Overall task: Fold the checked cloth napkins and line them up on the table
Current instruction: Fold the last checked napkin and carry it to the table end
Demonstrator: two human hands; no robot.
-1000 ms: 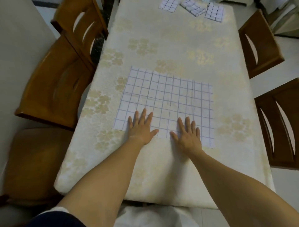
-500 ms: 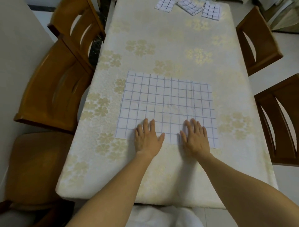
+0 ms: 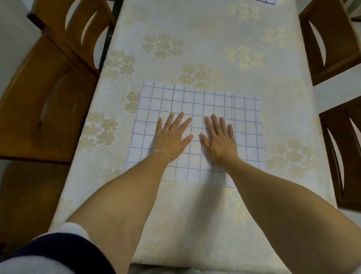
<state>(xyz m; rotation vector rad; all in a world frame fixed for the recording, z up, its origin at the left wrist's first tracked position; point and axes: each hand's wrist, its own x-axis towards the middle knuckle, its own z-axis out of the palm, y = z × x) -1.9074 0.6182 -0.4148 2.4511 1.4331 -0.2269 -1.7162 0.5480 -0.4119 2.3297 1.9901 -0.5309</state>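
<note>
A white napkin with a blue check (image 3: 195, 101) lies spread flat on the table (image 3: 195, 48), which wears a cream cloth with gold flowers. My left hand (image 3: 171, 137) rests palm down on the napkin's middle, fingers spread. Beside it, my right hand (image 3: 219, 138) presses flat on the napkin too, thumbs nearly touching. Neither hand holds anything. My forearms cover part of the napkin's near edge. A corner of another checked napkin (image 3: 266, 1) shows at the table's far edge.
Wooden chairs stand on both sides: two on the left (image 3: 45, 93) (image 3: 78, 25) and two on the right (image 3: 330, 39) (image 3: 343, 152). The table's near edge (image 3: 195, 264) is close to my body.
Both hands slid forward from the napkin's near edge to its middle, staying flat. My head tilted down, so the far folded napkins have almost left the view.
</note>
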